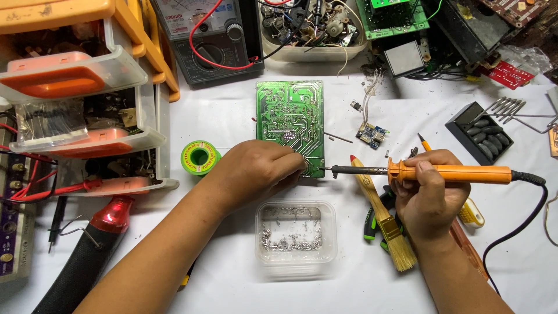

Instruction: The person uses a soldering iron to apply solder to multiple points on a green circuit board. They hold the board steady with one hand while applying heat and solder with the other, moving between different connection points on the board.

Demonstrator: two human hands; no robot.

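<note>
2 hands (256,171) (427,197): circuit board (289,119) under left, soldering iron (447,172) (orange) in right.

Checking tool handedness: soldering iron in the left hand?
No, the right hand holds the orange soldering iron; the left hand rests on the green circuit board.

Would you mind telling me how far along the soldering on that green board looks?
Done: the clear tub holds a heap of silvery metal scraps. In hand: the right hand holds the orange soldering iron, tip at the green circuit board corner, where the left hand rests. Left: cannot tell; joints too small.
</note>
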